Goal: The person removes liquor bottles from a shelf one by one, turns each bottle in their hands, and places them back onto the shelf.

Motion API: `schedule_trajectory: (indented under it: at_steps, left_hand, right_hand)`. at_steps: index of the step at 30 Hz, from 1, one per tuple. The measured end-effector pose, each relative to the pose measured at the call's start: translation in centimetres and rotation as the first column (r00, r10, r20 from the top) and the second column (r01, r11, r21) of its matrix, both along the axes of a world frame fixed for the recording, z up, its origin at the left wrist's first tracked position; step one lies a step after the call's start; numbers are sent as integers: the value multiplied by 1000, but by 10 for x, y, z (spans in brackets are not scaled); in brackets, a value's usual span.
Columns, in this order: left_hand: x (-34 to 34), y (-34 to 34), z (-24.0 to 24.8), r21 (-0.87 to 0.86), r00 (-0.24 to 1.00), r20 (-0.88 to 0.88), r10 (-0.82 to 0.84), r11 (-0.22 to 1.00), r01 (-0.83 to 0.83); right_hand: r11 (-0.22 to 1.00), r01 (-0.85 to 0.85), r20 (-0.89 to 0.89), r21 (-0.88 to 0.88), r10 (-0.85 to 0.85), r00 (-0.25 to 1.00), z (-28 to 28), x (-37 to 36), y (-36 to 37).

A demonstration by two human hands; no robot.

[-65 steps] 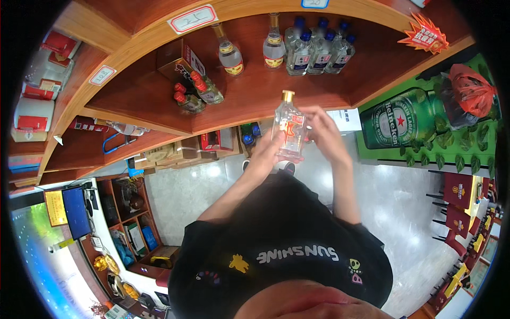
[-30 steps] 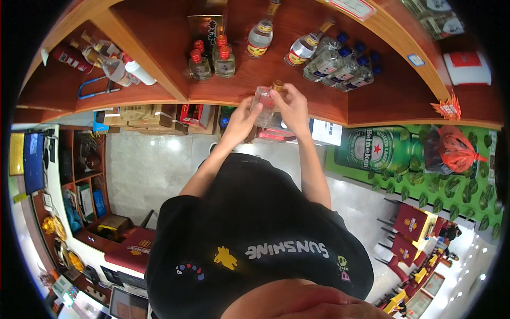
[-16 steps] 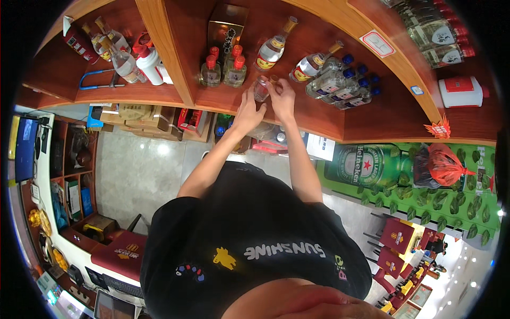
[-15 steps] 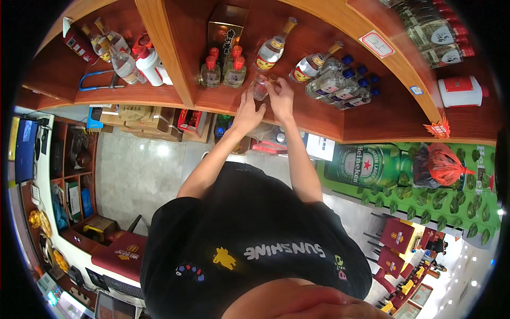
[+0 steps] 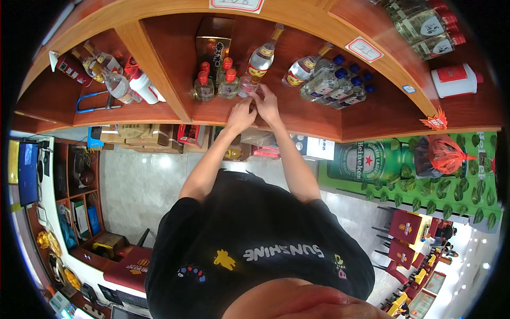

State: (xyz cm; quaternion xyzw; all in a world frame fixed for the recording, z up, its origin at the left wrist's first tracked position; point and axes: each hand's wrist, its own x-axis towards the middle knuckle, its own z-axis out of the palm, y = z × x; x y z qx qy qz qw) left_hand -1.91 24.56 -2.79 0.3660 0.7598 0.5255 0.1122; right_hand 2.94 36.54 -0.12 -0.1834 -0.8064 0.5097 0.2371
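I have the clear bottle (image 5: 246,85) at the upper middle of the frame, at the shelf (image 5: 313,118). Its glass is colourless and see-through, with shine along its side and a faint reddish tint low down. It looks small and squat beside the taller bottle (image 5: 262,59) behind it, which overlaps it in my view and wears a yellow and red label. The top of the clear bottle is lost to me among fingers and label, and I cannot tell whether it stands or leans.

The right hand (image 5: 268,106) has its fingers curled toward the glass; I cannot tell whether they pinch it. The left hand (image 5: 242,115) is just below the bottle in the frame, fingers bent and bunched, its grip hidden from me. Red-capped bottles (image 5: 229,88) stand just left of the glass; blue-capped bottles (image 5: 334,87) stand farther right.
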Motion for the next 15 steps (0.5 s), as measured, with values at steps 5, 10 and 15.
schedule_trajectory:
  at_steps: [5,10,15]
  left_hand:
    - [0,1,7,17,998,30,46,999,-47]
    - [-1,-1,1,53,994,17,108,993,-109]
    - [7,0,6,57,987,62,151,986,-155]
  right_hand:
    - [997,40,-15,70,-39,999,-8,-11,-1]
    - [995,87,-125,-58,-93,988,-8,2,-14]
    - [934,330,-105,136,-318,942,-17,53,-2]
